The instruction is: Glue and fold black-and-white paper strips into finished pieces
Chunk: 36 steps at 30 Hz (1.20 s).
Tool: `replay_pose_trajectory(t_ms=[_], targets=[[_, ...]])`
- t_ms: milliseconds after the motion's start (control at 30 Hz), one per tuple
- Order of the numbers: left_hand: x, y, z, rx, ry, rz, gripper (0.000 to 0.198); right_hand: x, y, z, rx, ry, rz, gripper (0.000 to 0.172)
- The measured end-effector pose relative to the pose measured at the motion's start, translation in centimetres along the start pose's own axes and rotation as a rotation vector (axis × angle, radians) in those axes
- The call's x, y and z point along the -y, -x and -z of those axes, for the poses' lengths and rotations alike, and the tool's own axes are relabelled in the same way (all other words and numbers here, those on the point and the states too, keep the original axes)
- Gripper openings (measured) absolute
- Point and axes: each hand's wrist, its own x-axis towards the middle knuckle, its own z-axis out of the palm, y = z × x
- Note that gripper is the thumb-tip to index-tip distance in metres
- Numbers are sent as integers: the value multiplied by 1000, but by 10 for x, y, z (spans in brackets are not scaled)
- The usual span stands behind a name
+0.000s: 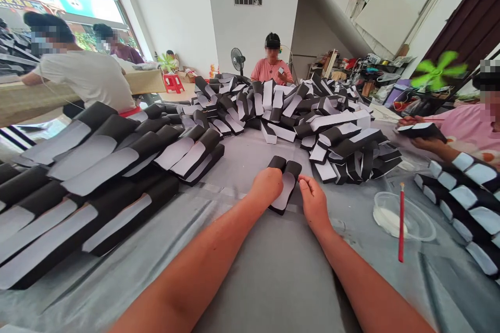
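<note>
In front of me, low over the grey-covered table (238, 161), is a pair of narrow black-and-white folded paper boxes (287, 187) lying side by side, black at the far end and white along the upper face. My left hand (269, 186) is closed around the left one, and its fingers hide part of the white face. On the other side, my right hand (314, 200) has thumb and fingertips pressed together at the right edge of the pair. Whether those fingertips grip the paper firmly is hard to see.
Stacked paper boxes (97, 151) fill the left side; a loose heap of them (273, 99) covers the far side. At right are a clear plastic bowl (424, 229) with white paste, a red-handled brush (401, 223) across it, and a co-worker's hands (433, 145). Others sit around.
</note>
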Motion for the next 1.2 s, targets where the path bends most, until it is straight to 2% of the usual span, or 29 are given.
replay_pose_trajectory(t_ms=[200,367,467,567,667,767,900,1200], targets=[[4,-3,-2,-34,-4,-39,24,-1,0,0,-4,1,-2,42],[6,-2,20,-121,27,-1,27,1,1,1,6,18,-16,43],[18,-4,33,-225,82,71,28,2,1,1,-2,22,-18,42],[38,-11,35,-263,179,138,24,1,0,1,-19,31,-13,40],[56,-19,26,-203,297,201,21,0,-1,1,-51,72,16,37],[64,-23,16,-126,418,182,23,-1,-1,2,-56,140,29,36],[61,-22,8,-89,535,136,25,-2,0,2,-29,191,16,39],[51,-22,0,-72,573,131,26,-3,0,3,-13,195,-11,46]])
